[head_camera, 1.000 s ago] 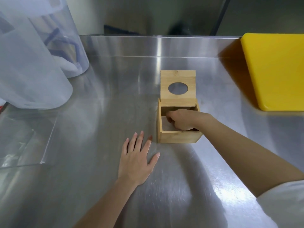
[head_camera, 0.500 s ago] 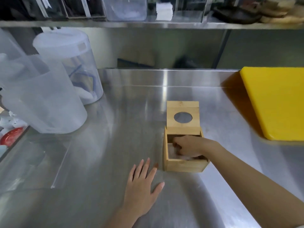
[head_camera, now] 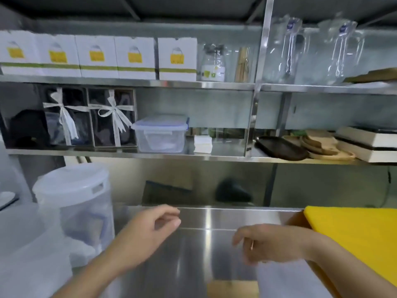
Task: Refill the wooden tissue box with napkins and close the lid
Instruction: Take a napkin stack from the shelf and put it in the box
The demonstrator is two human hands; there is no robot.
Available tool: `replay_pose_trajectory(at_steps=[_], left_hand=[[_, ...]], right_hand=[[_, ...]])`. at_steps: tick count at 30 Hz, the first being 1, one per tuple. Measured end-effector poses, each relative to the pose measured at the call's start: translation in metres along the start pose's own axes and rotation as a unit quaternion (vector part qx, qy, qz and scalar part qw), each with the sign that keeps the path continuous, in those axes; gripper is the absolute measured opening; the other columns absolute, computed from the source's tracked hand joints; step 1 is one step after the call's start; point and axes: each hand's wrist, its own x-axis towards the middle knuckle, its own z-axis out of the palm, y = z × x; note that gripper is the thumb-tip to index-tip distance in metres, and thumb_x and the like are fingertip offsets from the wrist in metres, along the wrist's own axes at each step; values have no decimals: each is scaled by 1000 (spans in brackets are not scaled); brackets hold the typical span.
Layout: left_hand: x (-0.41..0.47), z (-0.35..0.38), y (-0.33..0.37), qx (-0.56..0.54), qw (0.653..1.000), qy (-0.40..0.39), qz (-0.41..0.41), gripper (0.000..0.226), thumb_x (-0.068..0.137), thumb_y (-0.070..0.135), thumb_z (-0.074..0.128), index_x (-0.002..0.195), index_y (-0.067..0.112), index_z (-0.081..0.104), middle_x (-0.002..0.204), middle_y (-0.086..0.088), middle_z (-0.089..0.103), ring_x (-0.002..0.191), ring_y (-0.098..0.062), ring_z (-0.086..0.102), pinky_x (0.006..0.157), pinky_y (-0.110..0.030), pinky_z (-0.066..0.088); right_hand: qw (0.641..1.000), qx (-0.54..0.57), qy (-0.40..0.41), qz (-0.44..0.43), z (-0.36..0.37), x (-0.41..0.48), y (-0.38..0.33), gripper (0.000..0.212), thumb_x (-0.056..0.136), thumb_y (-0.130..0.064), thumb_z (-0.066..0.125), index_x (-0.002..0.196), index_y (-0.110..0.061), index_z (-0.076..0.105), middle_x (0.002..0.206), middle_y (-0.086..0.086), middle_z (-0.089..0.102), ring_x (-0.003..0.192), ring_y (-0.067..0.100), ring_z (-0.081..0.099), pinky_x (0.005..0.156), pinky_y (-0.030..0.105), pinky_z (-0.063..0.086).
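Head view: two bare hands raised above the counter [head_camera: 193,250], both empty. Left hand [head_camera: 148,233], fingers loosely curled and apart, thumb [head_camera: 171,222] clear of the forefinger; right hand [head_camera: 268,244], fingers drooping and slightly apart, gripping nothing. Box [head_camera: 232,288], one, wooden: only its top edge shows, below and between the fingertips at the frame's bottom; lid position cannot be told. Napkins [head_camera: 203,143], one white stack, on the lower shelf well above and beyond the fingers; the lifted hands probably aim there. Lidded tub [head_camera: 161,133], one, left of the stack. White cartons [head_camera: 137,58], five, on the upper shelf. Yellow board [head_camera: 354,237], one, right of the right fingers. Clear canister [head_camera: 77,203], one, left of the left fingers.
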Motion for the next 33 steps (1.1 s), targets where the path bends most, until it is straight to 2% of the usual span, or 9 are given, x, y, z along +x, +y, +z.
replay_pose_trajectory(at_steps=[3,8,14,19,23,25,27,30,33], left_hand=[[78,-18,23,-1,999,-12,31,9,85,25,63,92,30,65,91,7,72,87,-1,64,82,-20,46],[195,-32,27,30,999,17,34,16,86,33,59,102,29,60,106,7,64,100,-8,58,90,-29,45],[300,-5,-6,-78,994,77,8,54,83,46,58,129,20,47,132,4,50,117,-12,49,98,-32,38],[345,34,-39,-86,995,29,-30,78,77,67,47,142,30,23,151,10,24,135,-13,28,111,-40,25],[359,61,-68,227,973,44,10,70,88,57,38,145,28,10,157,0,10,142,-22,14,112,-44,18],[359,72,-81,271,962,14,10,72,88,56,39,145,30,4,157,-2,8,142,-24,8,114,-45,9],[358,81,-87,238,971,-15,-14,77,86,53,46,144,33,0,156,-3,16,142,-26,12,115,-47,7],[359,86,-86,84,996,-7,-26,68,84,36,56,138,41,15,145,0,37,134,-30,30,109,-49,28],[357,86,-81,-2,999,1,-34,69,84,28,57,141,38,18,146,1,36,131,-24,34,101,-38,31]], right_hand=[[994,17,103,-11,-56,29,0,24,90,-25,54,114,-20,55,100,5,67,86,18,64,79,32,53],[965,38,258,-34,-141,93,11,9,91,-20,55,98,-21,60,89,-4,63,86,14,61,83,31,51],[881,202,426,-45,-183,185,47,43,90,-30,57,129,-13,47,124,4,58,107,15,53,93,28,40],[853,306,422,-29,-180,253,73,64,90,-42,53,141,-13,30,146,8,40,129,24,41,99,33,34],[876,279,393,5,-172,290,84,74,90,-49,49,145,-10,18,153,9,28,137,26,31,108,38,29],[886,273,374,25,-168,301,85,72,91,-49,46,143,-5,21,151,12,32,134,27,35,100,32,32],[893,265,362,25,-167,307,83,63,93,-47,44,138,-5,33,144,13,41,124,27,45,87,27,32],[900,265,348,2,-169,311,79,46,93,-44,44,121,-8,53,127,11,58,102,22,55,84,28,40],[893,291,343,-29,-166,310,81,32,94,-33,48,115,-12,61,116,6,66,101,20,61,83,29,48]])
